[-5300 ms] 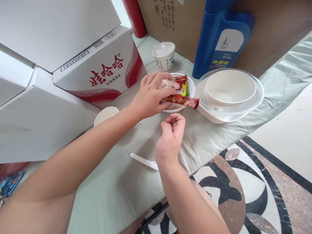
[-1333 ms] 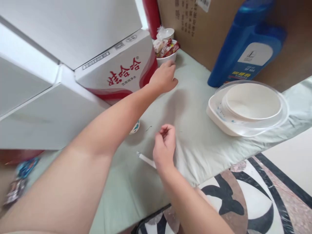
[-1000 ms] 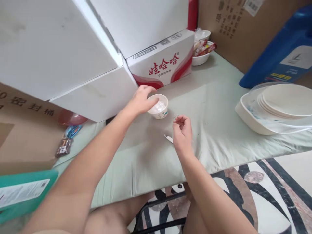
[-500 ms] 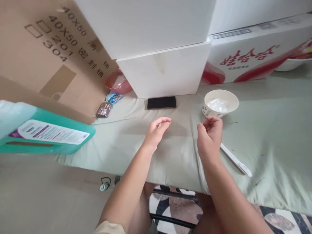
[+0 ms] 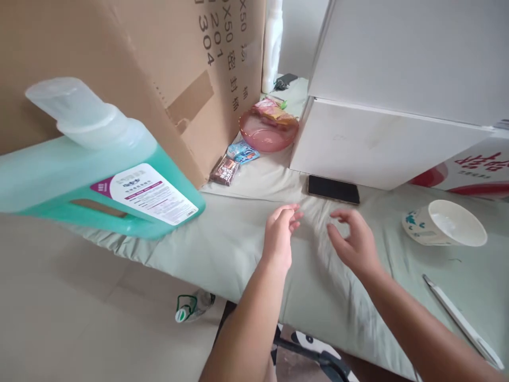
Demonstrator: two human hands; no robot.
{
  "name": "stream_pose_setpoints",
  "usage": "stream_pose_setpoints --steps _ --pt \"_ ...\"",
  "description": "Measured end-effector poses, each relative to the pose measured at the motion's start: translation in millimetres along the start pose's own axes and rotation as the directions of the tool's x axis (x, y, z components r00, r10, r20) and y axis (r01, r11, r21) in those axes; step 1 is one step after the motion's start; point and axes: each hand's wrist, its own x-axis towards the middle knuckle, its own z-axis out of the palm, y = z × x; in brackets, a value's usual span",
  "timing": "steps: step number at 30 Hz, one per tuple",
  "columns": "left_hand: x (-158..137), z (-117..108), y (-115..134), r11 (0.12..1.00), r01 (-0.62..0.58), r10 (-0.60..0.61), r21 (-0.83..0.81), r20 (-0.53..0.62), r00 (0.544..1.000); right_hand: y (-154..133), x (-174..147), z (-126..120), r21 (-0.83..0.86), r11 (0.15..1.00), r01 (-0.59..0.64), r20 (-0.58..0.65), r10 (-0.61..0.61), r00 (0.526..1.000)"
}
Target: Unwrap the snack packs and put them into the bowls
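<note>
Left hand (image 5: 279,236), right hand (image 5: 353,241) empty, loosely curled. Phone (image 5: 333,190) just beyond both. Seemingly between grasps; next pick-up would need forward reach.

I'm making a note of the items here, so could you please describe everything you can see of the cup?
The cup is round, off-white and papery-looking, with a teal print on its outer wall. It has an open top, and something clear, like thin plastic, lies inside. It seems to stand on its base on the cloth, between the red-printed box and the white knife. The right hand is apart from it.
</note>
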Motion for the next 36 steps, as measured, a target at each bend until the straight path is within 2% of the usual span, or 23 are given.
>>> stream_pose_setpoints --steps 2,4,6,8,11,13,16,20,23,24,26,29,31,32,36 --pt "5.4 -7.9 11.0 0.994 0.024 -0.026 -0.111 -0.022 0.999 -34.1 50.7 31.1 -0.018 0.989 0.149 0.102 -0.146 0.984" --pt "10.6 -13.5 19.4 0.983 0.025 -0.039 -0.185 -0.071 0.997 -66.4 105.4 66.5 -0.091 0.962 0.257 0.234 -0.230 0.944" --pt "15.8 -18.1 23.8 0.975 0.037 -0.061 -0.217 -0.102 0.993 -90.4 155.5 101.4 -0.206 0.935 0.290 0.308 -0.219 0.926" --pt "21.3 -22.1 25.8 0.967 0.076 -0.102 -0.244 -0.094 0.990 -102.7 193.3 131.2 -0.317 0.915 0.252 0.359 -0.130 0.924" --pt "28.9 -27.7 29.3 0.952 0.125 -0.155 -0.280 -0.086 0.984 -101.6 221.1 159.8 -0.393 0.899 0.195 0.440 -0.003 0.898" --pt "32.2 -30.4 33.3 0.944 0.130 -0.166 -0.303 -0.098 0.981 -95.1 224.9 166.6 -0.420 0.886 0.194 0.427 0.004 0.904" --pt "33.6 -31.9 38.5 0.936 0.089 -0.142 -0.341 -0.133 0.981 -90.3 221.4 162.9 -0.466 0.859 0.213 0.377 -0.026 0.926" --pt "29.0 -29.0 36.8 0.933 0.060 -0.108 -0.354 -0.117 0.987 -101.5 206.8 147.6 -0.422 0.878 0.224 0.270 -0.114 0.956" --pt "23.5 -27.4 32.7 0.937 0.056 -0.073 -0.344 -0.034 0.997 -112.7 180.9 131.9 -0.326 0.906 0.269 0.184 -0.219 0.958" --pt "22.1 -28.1 32.2 0.933 0.037 -0.055 -0.358 -0.039 0.998 -114.4 168.3 124.8 -0.290 0.909 0.298 0.150 -0.265 0.953" --pt "20.8 -32.4 34.1 0.905 -0.051 -0.006 -0.423 -0.132 0.991 -113.0 136.7 106.5 -0.224 0.899 0.377 0.058 -0.374 0.926" --pt "21.6 -44.2 42.9 0.836 -0.231 0.065 -0.497 -0.328 0.942 -99.5 76.8 68.0 -0.170 0.835 0.524 -0.068 -0.540 0.839" --pt "22.4 -51.3 49.4 0.816 -0.285 0.097 -0.503 -0.367 0.925 -84.9 32.7 37.1 -0.141 0.788 0.599 -0.049 -0.610 0.791" --pt "22.4 -53.3 51.7 0.817 -0.290 0.103 -0.499 -0.369 0.924 -76.6 10.7 21.2 -0.136 0.778 0.613 -0.019 -0.621 0.784" --pt "19.9 -48.2 52.0 0.868 -0.198 0.064 -0.456 -0.292 0.954 -40.9 -66.3 -37.3 -0.184 0.785 0.592 0.139 -0.576 0.806"
